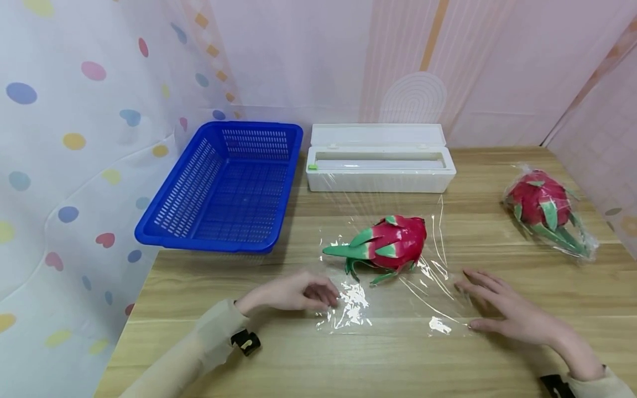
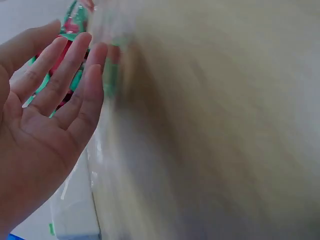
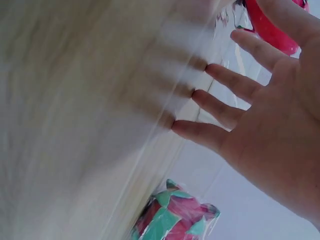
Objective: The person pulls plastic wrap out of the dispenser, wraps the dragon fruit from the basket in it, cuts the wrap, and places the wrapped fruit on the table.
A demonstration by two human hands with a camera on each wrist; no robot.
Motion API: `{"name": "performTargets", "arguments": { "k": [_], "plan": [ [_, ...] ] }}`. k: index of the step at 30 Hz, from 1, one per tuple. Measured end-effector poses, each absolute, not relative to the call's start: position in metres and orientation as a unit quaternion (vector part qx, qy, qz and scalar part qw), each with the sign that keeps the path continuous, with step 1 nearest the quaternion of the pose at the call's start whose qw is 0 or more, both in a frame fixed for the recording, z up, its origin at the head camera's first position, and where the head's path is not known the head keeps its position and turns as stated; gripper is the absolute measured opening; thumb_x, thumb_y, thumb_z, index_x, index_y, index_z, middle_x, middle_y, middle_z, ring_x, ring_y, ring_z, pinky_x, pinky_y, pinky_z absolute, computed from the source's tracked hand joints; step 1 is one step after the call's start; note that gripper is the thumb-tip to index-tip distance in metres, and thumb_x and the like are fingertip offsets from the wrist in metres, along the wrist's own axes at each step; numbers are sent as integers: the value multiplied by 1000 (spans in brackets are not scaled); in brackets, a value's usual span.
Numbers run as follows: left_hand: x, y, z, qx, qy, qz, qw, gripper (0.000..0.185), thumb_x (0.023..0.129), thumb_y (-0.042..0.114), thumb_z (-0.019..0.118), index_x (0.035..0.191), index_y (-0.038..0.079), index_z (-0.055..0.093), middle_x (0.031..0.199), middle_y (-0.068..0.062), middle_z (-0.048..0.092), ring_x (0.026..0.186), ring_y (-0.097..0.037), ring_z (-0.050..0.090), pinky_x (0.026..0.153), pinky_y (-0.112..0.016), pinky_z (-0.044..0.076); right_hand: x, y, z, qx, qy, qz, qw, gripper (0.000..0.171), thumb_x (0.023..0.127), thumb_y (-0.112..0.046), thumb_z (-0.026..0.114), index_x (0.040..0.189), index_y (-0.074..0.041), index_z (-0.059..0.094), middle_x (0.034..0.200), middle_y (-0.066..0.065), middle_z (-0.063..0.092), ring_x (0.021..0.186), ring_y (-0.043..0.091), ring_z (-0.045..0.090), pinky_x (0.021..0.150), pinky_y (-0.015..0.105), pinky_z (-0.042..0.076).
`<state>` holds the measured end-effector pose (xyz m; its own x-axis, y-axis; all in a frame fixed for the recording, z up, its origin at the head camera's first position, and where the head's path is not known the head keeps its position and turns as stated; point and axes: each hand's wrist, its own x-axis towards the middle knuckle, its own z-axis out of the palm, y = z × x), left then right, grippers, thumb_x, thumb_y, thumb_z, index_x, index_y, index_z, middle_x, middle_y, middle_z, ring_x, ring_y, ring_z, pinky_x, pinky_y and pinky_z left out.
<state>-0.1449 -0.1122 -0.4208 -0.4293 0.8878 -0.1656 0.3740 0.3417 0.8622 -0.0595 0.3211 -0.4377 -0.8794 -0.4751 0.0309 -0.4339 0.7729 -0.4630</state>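
Both hands are hovering open at the near table edge: left hand fingers loosely curled, right hand fingers spread, neither gripping the film. Risk: the film is lying crumpled, probably clinging to itself or tearing on lifting, and the dragon fruit could roll off it.

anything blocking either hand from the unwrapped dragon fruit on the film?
Nothing visible. The left hand and right hand rest open on the cling film, with only flat film between them and the dragon fruit.

Dragon fruit on plastic film, basket left, dispenser box behind
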Motion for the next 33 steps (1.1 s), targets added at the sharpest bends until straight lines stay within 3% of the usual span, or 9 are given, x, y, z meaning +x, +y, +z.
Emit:
{"name": "performTargets", "arguments": {
  "k": [3,6,9,13,18,25,33],
  "plan": [
    [-142,-118,-425,415,770,362,322,28,85,6,67,112,2,64,106,-10,70,91,-9,66,78,-16,53,-60,321,-437,-265,935,-236,-4,66,72,-29,79,133,-18,55,138,14,50,128,26,42,116,32,28],
    [-139,-121,-427,430,792,320,292,30,80,9,73,109,6,66,103,-5,70,86,-6,62,72,-15,51,-62,319,-433,-295,926,-230,-55,55,67,-21,83,118,-16,64,120,2,62,113,4,52,102,0,22],
    [-137,-120,-428,448,809,277,261,33,74,13,78,106,12,69,97,1,69,76,0,54,66,-13,47,-66,316,-429,-327,908,-257,-58,41,65,-15,84,102,-20,67,102,-9,66,96,0,59,89,2,39],
    [-136,-120,-430,474,817,231,234,33,71,17,81,102,18,71,92,7,65,72,3,46,66,-10,41,-70,315,-429,-379,872,-310,19,28,71,-18,81,93,-24,64,90,-12,65,83,-1,60,73,14,50],
    [-136,-120,-434,485,809,241,229,19,73,16,80,91,15,73,92,5,66,75,2,47,67,-10,43,-75,314,-434,-396,853,-327,97,23,74,-25,79,87,-22,61,83,-12,58,77,-6,52,61,16,48],
    [-135,-119,-436,487,802,271,215,5,78,13,76,83,12,75,89,2,67,76,2,49,65,-10,44,-80,308,-438,-405,848,-329,97,20,70,-13,79,76,-20,60,74,-10,54,69,-11,45,53,13,43],
    [-138,-120,-436,496,796,278,210,4,85,15,70,83,12,72,86,3,67,80,3,52,73,-12,47,-82,308,-437,-400,843,-349,92,16,79,-10,73,80,-18,59,77,-10,60,73,-8,50,58,15,46]
  ]
}}
